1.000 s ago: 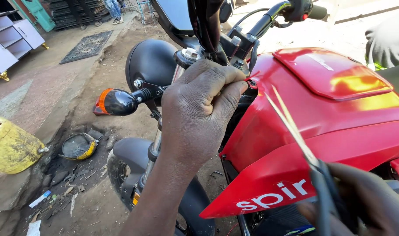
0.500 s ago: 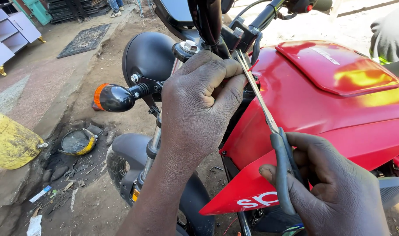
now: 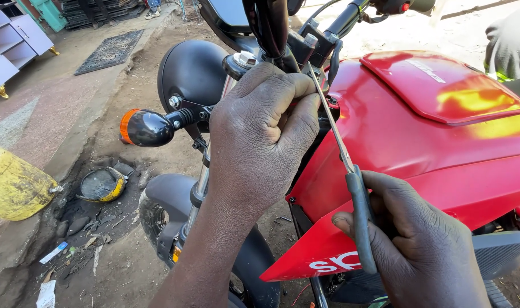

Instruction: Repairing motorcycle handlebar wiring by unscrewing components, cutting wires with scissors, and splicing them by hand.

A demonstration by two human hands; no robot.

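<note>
Screwdriver (image 3: 345, 165), out at lower right a second ago, now swung up; tip reaches steering head at top centre, so work there seems under way. Shaft runs diagonally, handle lower right, tip upper left. Right hand (image 3: 411, 239) grips handle; left hand (image 3: 265, 128) clenched around fork top of red motorcycle (image 3: 419, 131).

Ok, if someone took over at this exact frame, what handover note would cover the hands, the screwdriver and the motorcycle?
Left hand: closed around parts near the steering head, beside the black headlight; what it grips is hidden.
Right hand: holds the screwdriver by its dark handle, shaft angled up, tip by the left fingers at the red tank edge.
Done: tool brought to the spot.
Left: cannot tell which fastener it meets; that work looks unfinished.
</note>
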